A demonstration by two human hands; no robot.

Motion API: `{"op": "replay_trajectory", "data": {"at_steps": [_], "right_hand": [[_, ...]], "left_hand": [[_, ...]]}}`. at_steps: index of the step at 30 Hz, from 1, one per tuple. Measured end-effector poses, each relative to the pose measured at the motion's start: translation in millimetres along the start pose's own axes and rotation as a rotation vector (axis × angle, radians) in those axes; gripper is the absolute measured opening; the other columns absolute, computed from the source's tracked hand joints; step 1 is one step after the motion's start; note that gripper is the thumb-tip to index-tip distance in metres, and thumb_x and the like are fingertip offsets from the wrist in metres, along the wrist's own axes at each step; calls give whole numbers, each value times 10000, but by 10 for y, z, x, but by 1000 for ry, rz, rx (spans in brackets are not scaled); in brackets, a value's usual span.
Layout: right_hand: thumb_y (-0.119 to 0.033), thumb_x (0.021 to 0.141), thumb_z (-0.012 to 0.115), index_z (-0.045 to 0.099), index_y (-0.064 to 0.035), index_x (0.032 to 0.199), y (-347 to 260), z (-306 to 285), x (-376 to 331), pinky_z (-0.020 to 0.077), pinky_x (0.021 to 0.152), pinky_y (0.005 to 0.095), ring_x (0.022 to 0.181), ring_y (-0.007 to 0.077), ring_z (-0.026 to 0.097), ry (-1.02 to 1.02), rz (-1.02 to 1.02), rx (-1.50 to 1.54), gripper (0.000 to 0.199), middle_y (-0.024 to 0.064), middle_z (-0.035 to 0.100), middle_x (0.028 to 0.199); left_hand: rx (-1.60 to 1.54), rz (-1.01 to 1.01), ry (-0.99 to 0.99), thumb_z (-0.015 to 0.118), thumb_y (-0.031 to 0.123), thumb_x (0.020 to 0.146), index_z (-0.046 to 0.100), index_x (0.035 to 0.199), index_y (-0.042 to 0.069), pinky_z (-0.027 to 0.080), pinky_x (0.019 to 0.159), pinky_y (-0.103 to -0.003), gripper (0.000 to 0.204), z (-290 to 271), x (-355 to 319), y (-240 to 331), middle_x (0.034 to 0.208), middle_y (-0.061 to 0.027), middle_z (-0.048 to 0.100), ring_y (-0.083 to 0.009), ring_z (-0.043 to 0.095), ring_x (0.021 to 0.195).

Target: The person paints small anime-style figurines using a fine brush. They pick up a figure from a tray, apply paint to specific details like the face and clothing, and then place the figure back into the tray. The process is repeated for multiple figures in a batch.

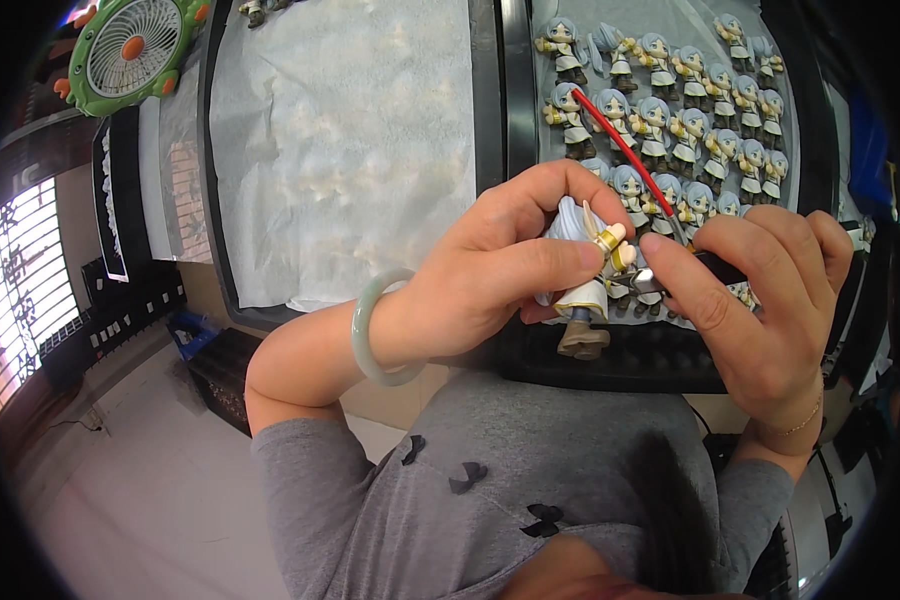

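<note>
The left hand [500, 260] grips 1 blue-haired figurine [582, 297]. The right hand [755, 315] holds a silver-tipped tool [647, 281] beside it.

Your left hand [480, 262] grips a figurine [582, 300]; your right hand [755, 310] holds a silver tool [647, 281] just beside it. A red stick [625, 147] slants over more figurines [656, 62] in the right tray [610, 368]. Paper [345, 150] lines the left tray [487, 90].

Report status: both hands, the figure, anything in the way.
Left hand gripping figure. Right hand beside it, holding red stick. Figure boots down, partly hidden by left hand.
</note>
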State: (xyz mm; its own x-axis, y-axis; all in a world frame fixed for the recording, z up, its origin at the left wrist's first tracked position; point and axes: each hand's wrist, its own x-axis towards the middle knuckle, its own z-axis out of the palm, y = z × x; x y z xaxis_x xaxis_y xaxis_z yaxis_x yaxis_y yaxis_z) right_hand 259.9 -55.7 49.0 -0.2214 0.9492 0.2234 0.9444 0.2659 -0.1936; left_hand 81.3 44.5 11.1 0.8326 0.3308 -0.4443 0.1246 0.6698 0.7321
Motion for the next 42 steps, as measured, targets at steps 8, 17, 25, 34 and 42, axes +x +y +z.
{"op": "replay_trajectory", "data": {"at_steps": [8,17,25,34,42], "right_hand": [[-260,668,589,653,-132,899,15,-87,10,318,712,335,721,182,501,-54,17,-9,272,7,521,766],[-262,686,582,651,-121,896,26,-12,21,314,703,334,712,179,501,-45,-10,33,262,12,523,759],[-246,686,588,653,-125,916,17,-3,12,316,714,333,722,180,501,-46,0,38,268,13,523,770],[-189,750,564,606,-71,938,107,-1,5,389,602,341,679,214,501,61,4,271,226,53,525,786],[-270,723,621,531,-17,768,54,97,-9,340,455,337,521,247,453,-19,-12,186,272,90,445,615]], "left_hand": [[34,21,-28,506,197,748,468,979,6,368,802,-254,301,-9,21,5,965,-85,479,-144,472,906],[26,30,-14,508,180,754,469,996,5,367,804,-255,301,-7,5,-23,978,-85,473,-140,474,912],[26,17,7,503,183,757,467,998,0,369,806,-254,305,19,-5,-6,997,-88,469,-142,474,927],[-33,107,-30,486,230,776,457,980,-4,354,786,-262,312,5,-8,-27,957,-96,451,-154,447,890],[7,158,-61,502,228,791,436,975,8,318,781,-268,294,8,-4,-68,926,-94,431,-154,404,858]]}}
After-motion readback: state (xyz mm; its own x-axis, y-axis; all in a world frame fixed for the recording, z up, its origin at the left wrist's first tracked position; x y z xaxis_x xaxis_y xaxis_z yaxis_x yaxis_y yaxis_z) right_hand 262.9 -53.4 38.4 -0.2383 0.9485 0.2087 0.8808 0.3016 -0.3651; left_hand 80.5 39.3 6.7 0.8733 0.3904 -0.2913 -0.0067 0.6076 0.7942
